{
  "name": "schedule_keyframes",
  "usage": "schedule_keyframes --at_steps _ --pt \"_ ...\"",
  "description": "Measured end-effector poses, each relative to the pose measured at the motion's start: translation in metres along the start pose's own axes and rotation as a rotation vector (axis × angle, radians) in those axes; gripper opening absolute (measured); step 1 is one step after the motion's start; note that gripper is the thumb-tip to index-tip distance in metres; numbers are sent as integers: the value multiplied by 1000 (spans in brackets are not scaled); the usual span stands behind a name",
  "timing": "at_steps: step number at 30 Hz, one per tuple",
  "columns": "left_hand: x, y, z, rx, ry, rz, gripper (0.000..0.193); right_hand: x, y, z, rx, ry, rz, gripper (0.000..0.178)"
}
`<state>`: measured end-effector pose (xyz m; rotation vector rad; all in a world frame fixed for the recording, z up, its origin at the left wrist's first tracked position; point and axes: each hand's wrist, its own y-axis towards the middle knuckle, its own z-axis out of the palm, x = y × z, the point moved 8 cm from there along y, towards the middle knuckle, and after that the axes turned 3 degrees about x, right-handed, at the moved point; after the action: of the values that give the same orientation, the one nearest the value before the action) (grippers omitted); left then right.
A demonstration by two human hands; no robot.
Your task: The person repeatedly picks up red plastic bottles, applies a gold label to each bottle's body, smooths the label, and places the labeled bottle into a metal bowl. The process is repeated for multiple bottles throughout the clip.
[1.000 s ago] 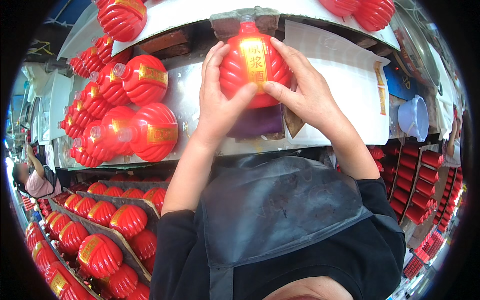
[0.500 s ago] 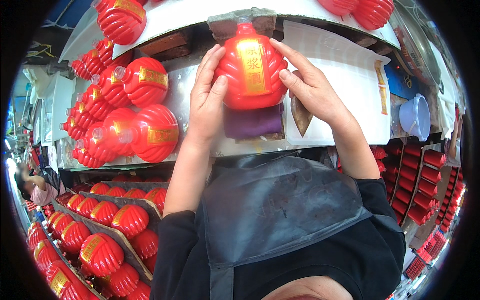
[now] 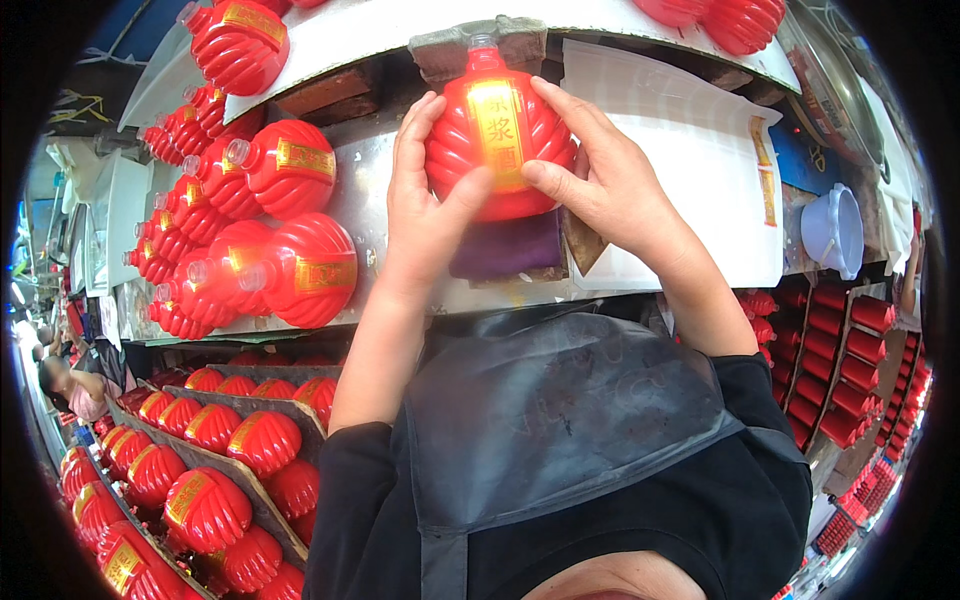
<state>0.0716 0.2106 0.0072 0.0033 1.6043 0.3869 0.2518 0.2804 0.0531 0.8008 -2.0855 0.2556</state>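
Observation:
A glossy red ribbed bottle (image 3: 455,140) with a clear neck lies tilted back, its neck against a grey block (image 3: 430,55). Its front carries an upright gold label (image 3: 500,125). My left hand (image 3: 428,200) cups its left side, thumb over the label's lower left. My right hand (image 3: 612,180) holds the other side, thumb at the label's lower right edge. Beneath that palm protrudes a brown pointed flat piece (image 3: 583,245), apparently tucked in the hand; its upper part is hidden. A folded purple cloth (image 3: 505,250) lies under the bottle's base.
Several labelled red bottles (image 3: 310,270) stand at left on the bench. A white sheet (image 3: 690,170) with gold label strips (image 3: 766,170) lies at right, beside a pale blue bucket (image 3: 832,230). Racks of red bottles (image 3: 265,440) stand below left. A person (image 3: 80,385) is far left.
Both thumbs have moved inward over the label's lower part. My right hand has shifted left along the bottle, and the brown pointed piece has moved with it.

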Motion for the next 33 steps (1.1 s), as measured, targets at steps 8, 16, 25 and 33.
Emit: schedule_keyframes --at_steps 8,16,25,33 --pt "-3 1 1 -3 98 -14 80 2 2 0 -22 -50 -12 79" --pt "-29 24 2 131 427 176 74 11 14 -18 -62 -26 -115 53" --pt "-37 33 13 220 667 197 69 18 22 -9 -42 -138 -156 51" --pt "-37 35 13 216 660 187 68 14 21 -8 -60 -161 -163 51"
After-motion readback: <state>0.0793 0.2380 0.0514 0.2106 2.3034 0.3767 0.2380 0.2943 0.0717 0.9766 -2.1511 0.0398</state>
